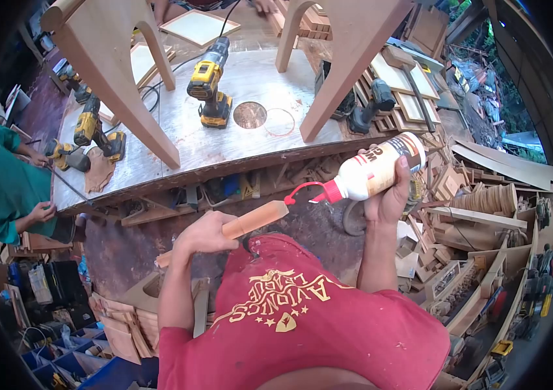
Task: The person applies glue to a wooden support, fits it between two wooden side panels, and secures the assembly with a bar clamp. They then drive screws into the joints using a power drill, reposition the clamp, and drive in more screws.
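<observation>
My left hand [206, 233] is closed around a slim wooden bar [255, 220] that slants up to the right, its end trimmed to a blunt point. In my right hand [390, 195] lies a white glue bottle [371, 173] with a red nozzle, tipped so the nozzle points down and left. The red cap [289, 200] dangles on its strap close to the bar's end. A small gap shows between the nozzle tip and the wood.
A metal-topped workbench [179, 140] carries an upturned wooden frame with legs [117, 84], a yellow drill [210, 88] and other power tools. A person in a green shirt [10, 182] stands at the left. Wood offcuts [478, 227] crowd the right side.
</observation>
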Motion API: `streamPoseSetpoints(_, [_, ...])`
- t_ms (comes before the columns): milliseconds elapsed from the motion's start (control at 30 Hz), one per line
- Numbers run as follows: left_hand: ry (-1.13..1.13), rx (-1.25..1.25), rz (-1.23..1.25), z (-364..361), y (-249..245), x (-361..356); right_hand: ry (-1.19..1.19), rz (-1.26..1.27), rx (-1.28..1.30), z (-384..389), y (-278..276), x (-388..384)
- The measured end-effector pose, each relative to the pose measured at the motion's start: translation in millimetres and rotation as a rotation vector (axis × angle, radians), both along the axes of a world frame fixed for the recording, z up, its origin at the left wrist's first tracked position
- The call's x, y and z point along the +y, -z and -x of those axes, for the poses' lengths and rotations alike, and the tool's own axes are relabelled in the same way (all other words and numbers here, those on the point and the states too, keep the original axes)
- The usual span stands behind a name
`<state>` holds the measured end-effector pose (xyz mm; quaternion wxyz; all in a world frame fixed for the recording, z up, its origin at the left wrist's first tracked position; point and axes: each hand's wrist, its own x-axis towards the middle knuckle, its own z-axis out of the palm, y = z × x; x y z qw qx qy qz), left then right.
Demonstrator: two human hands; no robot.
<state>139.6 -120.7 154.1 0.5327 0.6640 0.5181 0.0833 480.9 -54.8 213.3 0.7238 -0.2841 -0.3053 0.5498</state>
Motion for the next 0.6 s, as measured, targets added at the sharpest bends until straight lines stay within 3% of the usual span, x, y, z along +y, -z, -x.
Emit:
streamPoseSetpoints(400, [-0.186,-0.174,-0.236,-2,13,-9,0.022,-0.048,0.002,6,-8,1])
streamPoseSetpoints(500, [-0.426,-0.227,-0.329,-9,0,-10,0.044,-0.037,0.010,5,-5,6])
streamPoseSetpoints(600, [-0.692,-0.527,-0.391,-7,40,4,0.078,-0.009,0.037,9,-9,10])
